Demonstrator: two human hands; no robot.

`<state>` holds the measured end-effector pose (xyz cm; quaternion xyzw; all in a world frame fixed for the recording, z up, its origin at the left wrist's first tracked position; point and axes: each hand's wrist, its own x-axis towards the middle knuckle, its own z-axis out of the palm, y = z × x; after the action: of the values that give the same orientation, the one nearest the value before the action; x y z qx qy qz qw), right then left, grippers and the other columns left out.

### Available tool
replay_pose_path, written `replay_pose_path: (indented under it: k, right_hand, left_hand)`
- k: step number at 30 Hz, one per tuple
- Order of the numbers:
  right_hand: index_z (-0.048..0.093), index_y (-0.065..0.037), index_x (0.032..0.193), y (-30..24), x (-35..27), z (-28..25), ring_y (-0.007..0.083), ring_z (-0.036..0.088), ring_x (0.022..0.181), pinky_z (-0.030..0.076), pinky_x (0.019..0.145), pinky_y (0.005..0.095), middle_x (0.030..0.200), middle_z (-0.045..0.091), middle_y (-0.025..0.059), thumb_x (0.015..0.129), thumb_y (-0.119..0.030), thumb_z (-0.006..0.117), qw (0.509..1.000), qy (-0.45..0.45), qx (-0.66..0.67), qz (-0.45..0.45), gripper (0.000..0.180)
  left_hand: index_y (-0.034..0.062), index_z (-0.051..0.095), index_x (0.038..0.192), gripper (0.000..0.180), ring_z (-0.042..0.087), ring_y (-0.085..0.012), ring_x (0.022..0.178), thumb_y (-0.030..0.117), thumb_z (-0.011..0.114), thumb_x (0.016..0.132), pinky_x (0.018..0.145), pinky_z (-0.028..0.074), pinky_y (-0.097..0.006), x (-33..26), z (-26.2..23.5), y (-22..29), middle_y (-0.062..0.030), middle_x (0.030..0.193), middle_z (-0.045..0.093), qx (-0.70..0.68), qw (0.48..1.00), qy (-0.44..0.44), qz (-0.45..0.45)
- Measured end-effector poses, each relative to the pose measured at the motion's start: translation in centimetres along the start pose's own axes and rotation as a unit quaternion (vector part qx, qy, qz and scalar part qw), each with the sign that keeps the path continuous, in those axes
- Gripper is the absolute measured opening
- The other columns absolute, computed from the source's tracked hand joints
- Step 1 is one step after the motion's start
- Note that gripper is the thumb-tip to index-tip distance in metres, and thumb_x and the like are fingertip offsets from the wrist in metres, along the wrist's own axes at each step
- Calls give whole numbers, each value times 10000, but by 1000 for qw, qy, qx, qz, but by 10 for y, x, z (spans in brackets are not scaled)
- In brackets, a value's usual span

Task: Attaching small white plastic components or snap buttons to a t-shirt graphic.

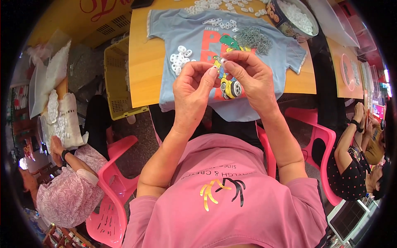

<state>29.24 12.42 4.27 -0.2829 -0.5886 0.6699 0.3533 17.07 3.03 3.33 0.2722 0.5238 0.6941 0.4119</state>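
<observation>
Both my hands are raised close together over a light blue T-shirt [165, 31] spread on the table. My right hand [253, 76] pinches a small white plastic piece [223, 61] between thumb and forefinger. Fingertips of my left hand [194, 84] are pressed together just beside it; whatever they hold is too small to make out. Left of my hands lies a cluster of white oval pieces with two dark holes each [179, 60]. Beyond my right hand is a heap of small grey metal parts [254, 38]. More white ovals [219, 22] lie in short rows further off.
Loose white pieces [206, 5] cover the table's far edge. A round tin [276, 15] full of white pieces stands far right. A yellow crate [120, 78] is left of the wooden table [142, 62]. People sit at both sides, with pink chairs [111, 206] close to me.
</observation>
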Motion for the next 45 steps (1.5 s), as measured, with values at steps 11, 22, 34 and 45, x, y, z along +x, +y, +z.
replay_pose_path:
  k: [11, 22, 34, 45]
  right_hand:
    - [649, 13, 1083, 0, 2, -1, 82, 607, 830, 508, 726, 220, 1008, 669, 48, 905, -33, 645, 993, -9, -102, -63, 184]
    - [654, 20, 1092, -3, 4, -2, 85, 612, 819, 507, 723, 221, 1003, 675, 49, 913, -69, 648, 999, -22, -30, -13, 200]
    - [657, 17, 1096, -6, 6, -5, 83, 581, 764, 485, 702, 218, 901, 655, 27, 912, -105, 660, 997, -27, 53, 55, 220]
    - [641, 31, 1117, 1, 2, 3, 75, 593, 780, 495, 698, 207, 936, 667, 43, 926, -77, 636, 996, 4, -70, -50, 219]
  left_hand:
    - [6, 589, 979, 126, 575, -54, 735, 109, 641, 928, 667, 495, -208, 1, -1, 0, -16, 862, 621, 34, 999, 2, 2]
    - [4, 585, 967, 125, 548, -47, 713, 106, 645, 926, 636, 465, -201, 1, -1, 1, -7, 844, 609, 45, 999, -2, -9]
    - [1, 583, 966, 114, 553, -47, 704, 92, 639, 926, 628, 466, -202, 3, 1, 4, -12, 831, 616, 24, 1000, -9, -8]
    - [-1, 584, 965, 124, 548, -42, 715, 100, 642, 925, 636, 464, -201, 3, 1, 0, -8, 843, 611, 66, 998, 7, 9]
